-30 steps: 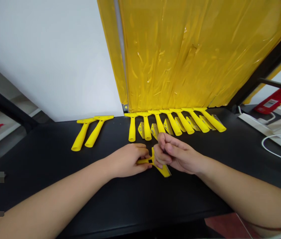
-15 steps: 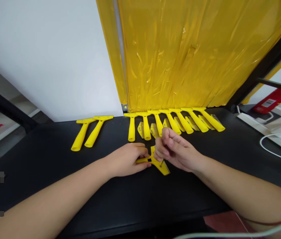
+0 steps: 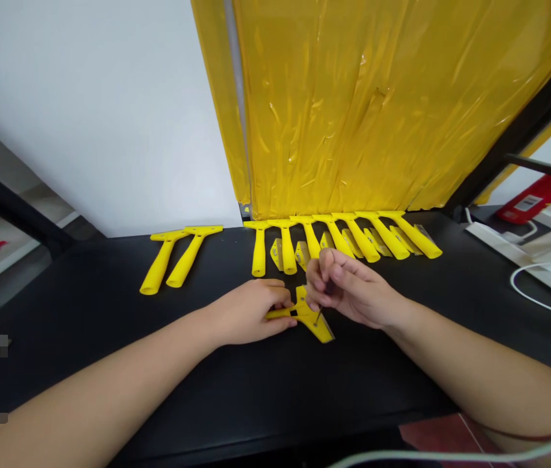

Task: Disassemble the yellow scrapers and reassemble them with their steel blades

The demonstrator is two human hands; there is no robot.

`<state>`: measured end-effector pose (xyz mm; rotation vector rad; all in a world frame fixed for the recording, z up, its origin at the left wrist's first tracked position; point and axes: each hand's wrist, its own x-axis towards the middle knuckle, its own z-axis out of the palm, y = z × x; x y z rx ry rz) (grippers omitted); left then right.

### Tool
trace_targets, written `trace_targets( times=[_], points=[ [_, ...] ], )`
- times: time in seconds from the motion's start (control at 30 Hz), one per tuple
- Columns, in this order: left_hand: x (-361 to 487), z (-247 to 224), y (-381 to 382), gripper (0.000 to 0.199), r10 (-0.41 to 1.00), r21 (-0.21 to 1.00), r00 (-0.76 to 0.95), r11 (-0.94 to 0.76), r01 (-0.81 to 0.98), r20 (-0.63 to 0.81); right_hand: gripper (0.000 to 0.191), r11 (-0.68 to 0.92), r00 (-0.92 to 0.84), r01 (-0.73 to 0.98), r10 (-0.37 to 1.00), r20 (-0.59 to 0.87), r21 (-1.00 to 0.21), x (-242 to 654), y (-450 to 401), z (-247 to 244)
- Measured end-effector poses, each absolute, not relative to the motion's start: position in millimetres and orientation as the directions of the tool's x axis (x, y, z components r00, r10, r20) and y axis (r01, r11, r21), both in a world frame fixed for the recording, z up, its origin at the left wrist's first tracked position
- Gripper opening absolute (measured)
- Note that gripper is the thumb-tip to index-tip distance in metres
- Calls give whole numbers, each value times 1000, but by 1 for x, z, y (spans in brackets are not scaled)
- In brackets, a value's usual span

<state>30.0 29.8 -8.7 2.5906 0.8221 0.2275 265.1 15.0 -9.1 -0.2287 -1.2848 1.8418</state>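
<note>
Yellow scraper head (image 3: 308, 316) lies flat on the black table (image 3: 266, 403), flared end to the right, narrow stem to the left.

Left hand (image 3: 256, 313): pinching the stem, thumb on the near side, fingers on the far side; the tips end beside a small square hole. The flared end projects right, clear of this pinch.

Right hand (image 3: 358, 289): fingers curled closed on a thin tool (image 3: 320, 314), its upper part hidden in the grip. The shaft slants down and left; its tip meets the near part of the flared end at a small dark spot, probably a screw. These fingers sit above and just right of the head, overlapping it in view; contact with it cannot be told.

Far side: two yellow handles (image 3: 161, 265) at left; a row of yellow handles (image 3: 258, 252) at right, small bladed pieces (image 3: 303, 256) among them.
</note>
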Motion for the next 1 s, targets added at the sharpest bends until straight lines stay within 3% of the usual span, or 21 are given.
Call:
trace_targets(
  times=[0.17, 0.27, 0.4, 0.5, 0.67, 0.8, 1.0],
  points=[
    [30, -9, 29, 20, 589, 430, 808, -737, 522, 28, 39, -142, -670, -486, 694, 263, -862, 269, 18, -6],
    [30, -9, 29, 20, 585, 440, 810, -736, 514, 31, 30, -223, -698, -528, 663, 270, -819, 263, 9, -6],
    [30, -9, 29, 19, 568, 443, 822, -745, 499, 29, 22, -191, -684, -524, 675, 276, -830, 264, 11, -6],
    [29, -9, 30, 20, 564, 440, 825, -747, 499, 22, 33, -186, -681, -484, 694, 234, -855, 268, 16, -4],
    [29, -8, 30, 22, 578, 442, 816, -737, 512, 18, 47, -308, -695, -501, 700, 164, -809, 262, 6, -3],
    [29, -8, 30, 22, 578, 448, 815, -739, 503, 38, 31, -225, -628, -553, 745, 224, -802, 259, 3, -6],
    [28, -7, 31, 24, 574, 454, 817, -741, 494, 49, 37, -151, -590, -535, 771, 240, -831, 265, 18, -12]
  ],
)
